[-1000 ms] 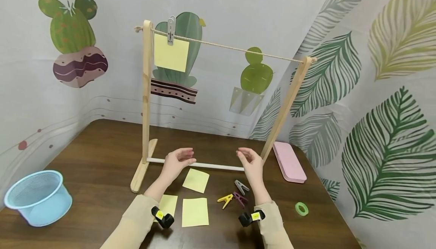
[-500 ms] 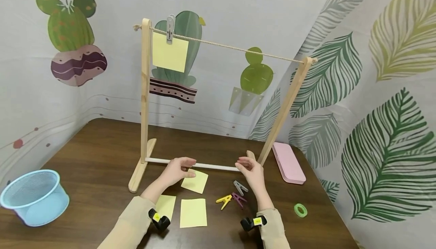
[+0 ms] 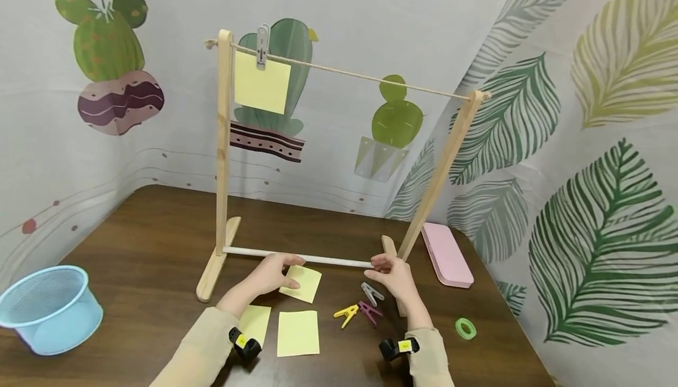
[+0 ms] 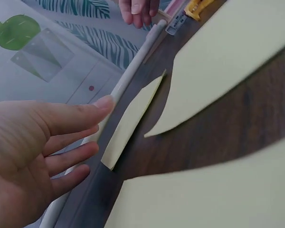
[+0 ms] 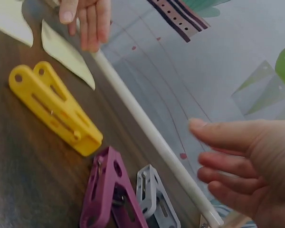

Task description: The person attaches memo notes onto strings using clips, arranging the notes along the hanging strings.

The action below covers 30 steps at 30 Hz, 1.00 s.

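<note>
The left hand (image 3: pixel 269 274), empty, thumb and fingers apart, is at the note (image 3: pixel 304 287) nearest the table's (image 3: pixel 159 246) far edge. The right hand (image 3: pixel 394 276), also parted and empty, is by the rod (image 3: pixel 333 260). Yellow (image 3: pixel 346 314), purple (image 3: pixel 369 312) and grey clips (image 3: pixel 373 294) lie toward the right edge from the notes.

My square paper notes (image 3: pixel 298 333): plain yellow
My V-shaped plastic clips (image 3: pixel 352 310): yellow, purple, grey
My wooden bench (image 3: pixel 159 246): dark brown

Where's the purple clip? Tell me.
In the head view, the purple clip lies right of centre, beside the yellow clip, below the loose grey clip.
</note>
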Motion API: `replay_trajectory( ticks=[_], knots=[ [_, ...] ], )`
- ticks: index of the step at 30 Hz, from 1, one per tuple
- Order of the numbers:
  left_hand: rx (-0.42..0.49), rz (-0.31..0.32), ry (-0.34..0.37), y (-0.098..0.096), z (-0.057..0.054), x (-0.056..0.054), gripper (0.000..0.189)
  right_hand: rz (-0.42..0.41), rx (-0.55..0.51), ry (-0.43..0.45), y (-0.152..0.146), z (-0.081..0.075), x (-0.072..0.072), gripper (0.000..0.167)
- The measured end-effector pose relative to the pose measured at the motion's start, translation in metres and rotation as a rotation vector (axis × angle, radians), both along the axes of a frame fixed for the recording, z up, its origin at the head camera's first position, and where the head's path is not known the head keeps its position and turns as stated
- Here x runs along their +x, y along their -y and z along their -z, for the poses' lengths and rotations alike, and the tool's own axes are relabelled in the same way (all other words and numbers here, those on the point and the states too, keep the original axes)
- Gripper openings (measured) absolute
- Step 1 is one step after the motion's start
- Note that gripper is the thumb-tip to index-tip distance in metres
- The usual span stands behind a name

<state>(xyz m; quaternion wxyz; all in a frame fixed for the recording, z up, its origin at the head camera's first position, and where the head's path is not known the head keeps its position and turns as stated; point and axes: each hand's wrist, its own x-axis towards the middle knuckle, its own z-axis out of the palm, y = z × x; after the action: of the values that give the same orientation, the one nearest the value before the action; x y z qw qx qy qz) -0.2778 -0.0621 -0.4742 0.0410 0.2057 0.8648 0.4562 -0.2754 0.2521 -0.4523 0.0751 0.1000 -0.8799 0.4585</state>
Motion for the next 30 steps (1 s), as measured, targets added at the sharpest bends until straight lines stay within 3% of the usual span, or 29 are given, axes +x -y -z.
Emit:
replay_trajectory(
  ticks=[5,11,18,30],
  knots=[
    [-0.090,0.058,-0.075,0.000,0.001,0.000,0.055,-0.102,0.152,0.047,-0.009,0.009,-0.002,0.034],
    [-0.133,0.083,-0.089,0.001,0.000,0.001,0.055,-0.195,0.238,0.101,-0.011,0.013,-0.002,0.032],
    [-0.168,0.095,-0.092,0.001,0.001,0.001,0.055,-0.213,0.214,0.129,-0.010,0.015,0.000,0.026],
    [-0.187,0.049,-0.038,-0.002,0.005,0.001,0.061,-0.198,0.222,0.092,-0.002,0.019,-0.001,0.015]
  ],
)
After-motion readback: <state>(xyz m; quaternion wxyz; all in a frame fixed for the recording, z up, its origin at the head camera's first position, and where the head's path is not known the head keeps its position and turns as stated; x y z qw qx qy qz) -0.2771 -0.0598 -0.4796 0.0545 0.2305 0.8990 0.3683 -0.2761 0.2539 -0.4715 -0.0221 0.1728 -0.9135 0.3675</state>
